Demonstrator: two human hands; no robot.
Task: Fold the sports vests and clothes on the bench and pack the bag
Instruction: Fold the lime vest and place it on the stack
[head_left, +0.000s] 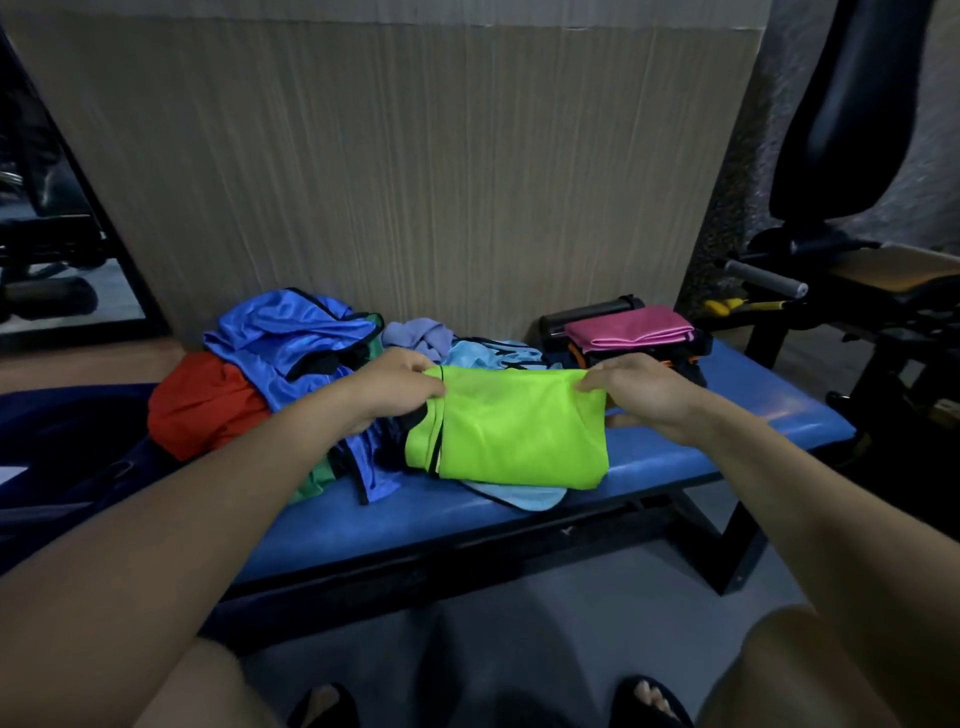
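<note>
A neon green vest (511, 426) hangs folded over the middle of the blue bench (727, 410). My left hand (397, 387) pinches its top left corner and my right hand (644, 387) pinches its top right corner. Left of it lies a heap of loose clothes: a shiny blue vest (291, 338), a red garment (208, 405), a green one (311, 480) and a purple cloth (421, 332). A light blue vest (524, 496) lies under the green one. A dark blue bag (62, 467) sits at the left, partly out of frame.
At the bench's far right a folded pink cloth (628, 327) lies on dark and orange folded clothes, with a black bottle (587, 312) behind it. A wood-grain wall panel (415, 156) backs the bench. Gym equipment (852, 156) stands at the right. My sandalled feet are below.
</note>
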